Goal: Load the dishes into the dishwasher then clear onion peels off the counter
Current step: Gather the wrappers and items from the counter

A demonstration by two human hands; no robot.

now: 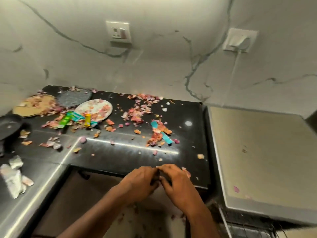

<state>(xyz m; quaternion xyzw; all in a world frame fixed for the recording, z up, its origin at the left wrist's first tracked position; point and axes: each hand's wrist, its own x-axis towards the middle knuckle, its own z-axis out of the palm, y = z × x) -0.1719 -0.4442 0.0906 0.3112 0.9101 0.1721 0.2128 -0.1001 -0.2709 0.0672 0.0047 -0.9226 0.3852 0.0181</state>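
Pink and orange onion peels (137, 112) lie scattered over the black counter (123, 152), thickest at the back middle. At the back left stand a white flowered plate (96, 108), a tan plate (32, 105) and a grey round mat (73, 97), all strewn with peels. My left hand (139, 182) and my right hand (176, 182) meet at the counter's front edge with curled fingers. Something small and dark sits between them, too blurred to name. A few peels (187, 172) lie by my right fingers.
A black pan (8, 126) stands at the far left. Green and yellow wrappers (75, 118) lie by the white plate, teal scraps (164, 134) at mid counter, and crumpled silver wrappers (13, 176) at front left. A beige-topped appliance (260, 152) adjoins the counter on the right.
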